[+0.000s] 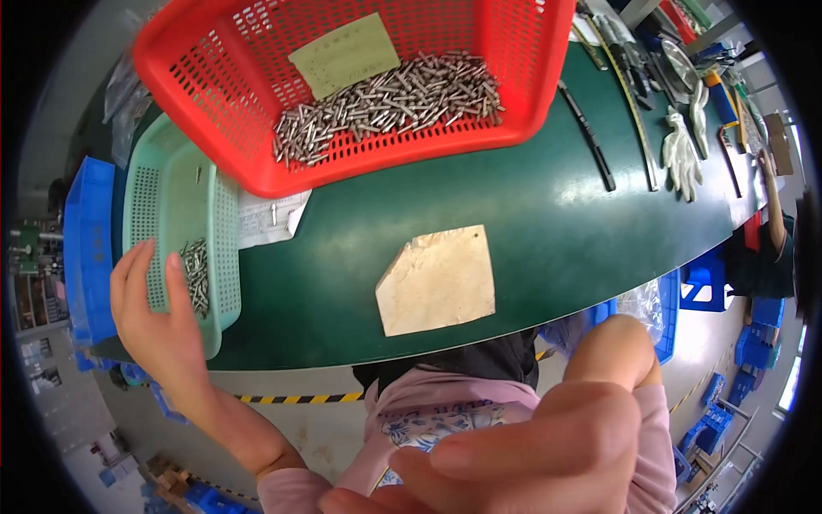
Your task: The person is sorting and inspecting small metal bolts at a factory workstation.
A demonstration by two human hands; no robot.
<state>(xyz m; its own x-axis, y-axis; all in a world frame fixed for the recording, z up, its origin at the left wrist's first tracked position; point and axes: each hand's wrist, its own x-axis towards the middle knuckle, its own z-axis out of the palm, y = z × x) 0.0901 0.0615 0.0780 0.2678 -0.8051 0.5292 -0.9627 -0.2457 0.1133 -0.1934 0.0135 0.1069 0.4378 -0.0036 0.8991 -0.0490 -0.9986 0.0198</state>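
Note:
My left hand (158, 321) is over the near left part of a pale green plastic basket (224, 257), its fingers and thumb apart. I cannot tell whether it touches the rim. Small metal pins (197, 278) lie in that basket beside my thumb. Close to the camera, my right hand (531, 450) looms large at the bottom, its fingers loosely bent and spaced. Nothing shows in it, though part of it is cut off by the lower edge. A worn cream-coloured board (441, 283) with a broken corner lies on the green table (342, 223) in front of me.
A big red perforated basket (514, 133) holds many metal pins (394, 98) and a yellowish paper label (345, 56). A black pen-like rod (586, 137), a long ruler (634, 111) and white gloves (682, 154) lie at right. A blue bin (90, 248) stands at left; another person's arm (773, 201) shows far right.

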